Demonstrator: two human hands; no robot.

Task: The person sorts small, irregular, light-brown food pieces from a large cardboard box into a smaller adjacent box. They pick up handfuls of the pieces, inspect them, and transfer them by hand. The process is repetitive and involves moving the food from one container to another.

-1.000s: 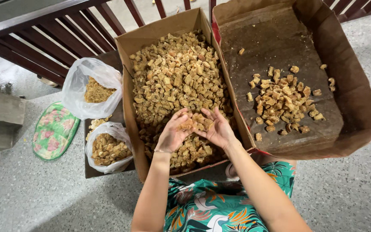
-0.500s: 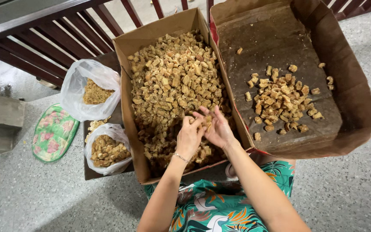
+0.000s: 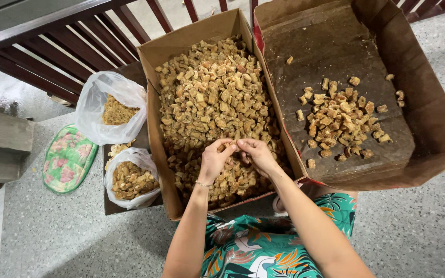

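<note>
A tall cardboard box in front of me is heaped with small tan-brown chunks. Both hands meet over its near end. My left hand has its fingers pinched together at a small chunk, fingertips touching those of my right hand, which also curls around the same spot. What exactly sits between the fingertips is mostly hidden. To the right, a wider dark-stained cardboard box holds a small pile of the same chunks.
Two clear plastic bags with similar brown pieces sit on a dark board left of the box. A green-pink patterned mat lies on the speckled floor. A dark red railing runs behind. My patterned clothing is below.
My hands have drawn together and lifted slightly from the chunks, shifting a little right; earlier the left hand lay flatter in the pile.
</note>
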